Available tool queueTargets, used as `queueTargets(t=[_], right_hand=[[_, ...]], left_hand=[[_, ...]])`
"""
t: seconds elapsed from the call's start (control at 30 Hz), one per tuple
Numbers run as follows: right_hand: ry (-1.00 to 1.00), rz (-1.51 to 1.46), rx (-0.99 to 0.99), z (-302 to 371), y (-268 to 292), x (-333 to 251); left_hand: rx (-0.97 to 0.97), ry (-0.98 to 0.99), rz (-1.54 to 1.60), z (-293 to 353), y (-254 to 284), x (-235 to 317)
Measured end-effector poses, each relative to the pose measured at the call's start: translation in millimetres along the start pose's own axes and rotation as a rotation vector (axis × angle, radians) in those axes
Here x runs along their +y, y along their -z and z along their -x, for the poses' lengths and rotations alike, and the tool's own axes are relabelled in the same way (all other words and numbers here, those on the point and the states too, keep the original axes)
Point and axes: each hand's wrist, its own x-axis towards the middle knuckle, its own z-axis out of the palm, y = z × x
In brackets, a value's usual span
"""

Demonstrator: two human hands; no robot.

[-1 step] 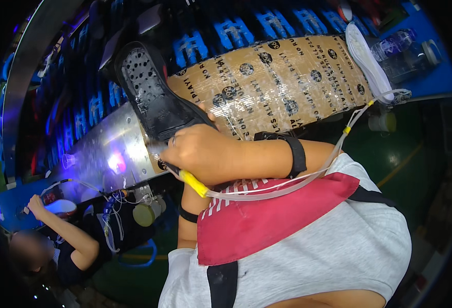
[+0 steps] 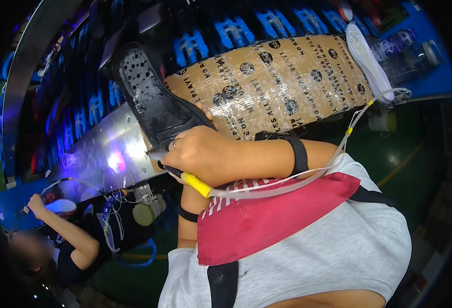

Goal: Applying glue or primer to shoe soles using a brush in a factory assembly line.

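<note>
A black shoe sole [image 2: 156, 100], dotted with holes at its far end and glossy wet in places, lies tilted over the edge of the taped cardboard. My right hand [image 2: 200, 154] is closed round a brush [image 2: 158, 155] with a dark handle and a yellow-wrapped end, from which a clear tube [image 2: 267, 191] runs off to the right. The bristles are at the sole's near left edge, blurred. Beyond my right wrist, a few fingers of my left hand [image 2: 205, 114] show at the sole's right edge, gripping it; most of that hand is hidden.
Cardboard [image 2: 287, 82] wrapped in clear tape covers the bench, with a bare metal plate [image 2: 113, 149] to its left. Blue racks [image 2: 231, 33] run behind. A white insole-shaped piece [image 2: 369, 64] and bottles [image 2: 395, 43] stand at the right. Another person's arm [image 2: 67, 231] works at lower left.
The brush and my right hand have shifted slightly, and the bristles look a little clearer. The sole has moved slightly to the left. Both hands keep their hold.
</note>
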Motion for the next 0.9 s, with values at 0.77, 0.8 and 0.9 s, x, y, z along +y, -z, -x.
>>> queueTargets(t=[0.77, 0.8, 0.9], right_hand=[[-0.442, -0.817, -0.097, 18.2, 39.0, 2.8], [-0.534, -0.859, -0.055, 20.8, 39.3, 2.1], [-0.522, -0.834, -0.058, 30.5, 28.8, 6.9]], left_hand=[[-0.133, -0.308, -0.241, -27.3, -40.7, 39.6], [-0.140, -0.338, -0.247, -27.0, -42.1, 43.4], [-0.035, -0.392, -0.331, -28.2, -48.4, 46.9]])
